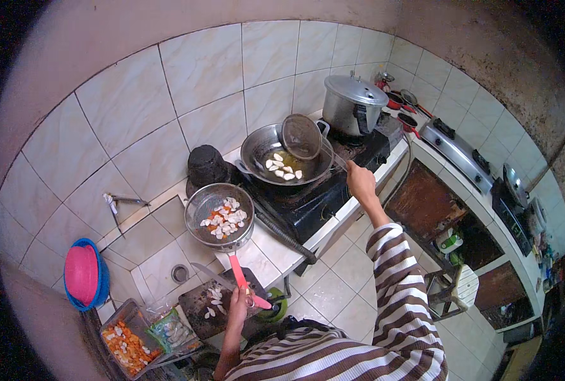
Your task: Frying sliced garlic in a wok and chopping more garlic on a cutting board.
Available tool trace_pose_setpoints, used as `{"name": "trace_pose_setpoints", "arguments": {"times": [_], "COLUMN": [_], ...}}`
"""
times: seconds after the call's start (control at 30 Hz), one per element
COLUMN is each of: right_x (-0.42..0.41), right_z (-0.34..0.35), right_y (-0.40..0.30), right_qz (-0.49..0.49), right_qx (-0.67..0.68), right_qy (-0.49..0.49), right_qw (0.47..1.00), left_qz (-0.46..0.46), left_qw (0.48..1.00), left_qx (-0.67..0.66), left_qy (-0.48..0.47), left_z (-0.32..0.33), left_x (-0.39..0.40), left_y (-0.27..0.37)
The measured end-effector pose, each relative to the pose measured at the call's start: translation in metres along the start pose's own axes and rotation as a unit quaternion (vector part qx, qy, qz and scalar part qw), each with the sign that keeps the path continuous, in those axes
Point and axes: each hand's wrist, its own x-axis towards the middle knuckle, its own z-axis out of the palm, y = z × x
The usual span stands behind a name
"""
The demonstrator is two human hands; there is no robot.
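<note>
My right hand (361, 182) grips the handle of a round mesh strainer (302, 136), tilted over the far right of a two-handled wok (258, 150). Several white slices (282, 167) lie in yellowish oil in the wok. My left hand (238, 302) is closed around the pink handle (239, 274) of a pan. On this pan sits a sieve-like bowl (194, 216) with white slices (227, 219) over orange pieces. A knife blade (211, 274) shows beside the handle; its grip is hidden. Below it, more white slices (216, 297) lie on a dark cutting board (192, 302).
The wok stands on a black gas stove (311, 214), beside a lidded metal pot (351, 109). A corrugated hose (282, 233) crosses the counter. Leftward are a tiled sink (154, 271), stacked basins (84, 274) and a container of orange and white pieces (127, 347). A stool (463, 288) stands right.
</note>
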Motion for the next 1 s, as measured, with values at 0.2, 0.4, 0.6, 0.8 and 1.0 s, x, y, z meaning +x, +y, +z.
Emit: {"name": "trace_pose_setpoints", "arguments": {"times": [0.2, 0.4, 0.6, 0.8, 1.0], "right_x": [0.0, 0.0, -0.006, -0.002, -0.006], "right_z": [-0.001, 0.001, 0.001, 0.001, 0.003], "right_y": [0.002, 0.004, 0.0, -0.001, -0.011], "right_qz": [-0.028, 0.015, -0.008, 0.016, -0.07], "right_qx": [-0.01, -0.015, -0.001, -0.021, -0.049], "right_qy": [-0.007, 0.02, -0.017, 0.02, 0.021], "right_qw": [1.0, 1.0, 1.0, 0.999, 0.996], "left_qz": [0.015, 0.008, 0.009, -0.003, 0.002], "left_qw": [1.0, 1.0, 1.0, 1.0, 1.0], "left_qx": [0.02, 0.03, 0.021, 0.025, 0.029], "left_qy": [-0.016, 0.0, -0.009, -0.012, -0.01], "left_z": [-0.007, -0.003, -0.003, -0.002, 0.003], "left_x": [0.006, 0.004, 0.004, 0.004, -0.001], "left_y": [-0.006, -0.003, -0.002, 0.0, 0.009]}}
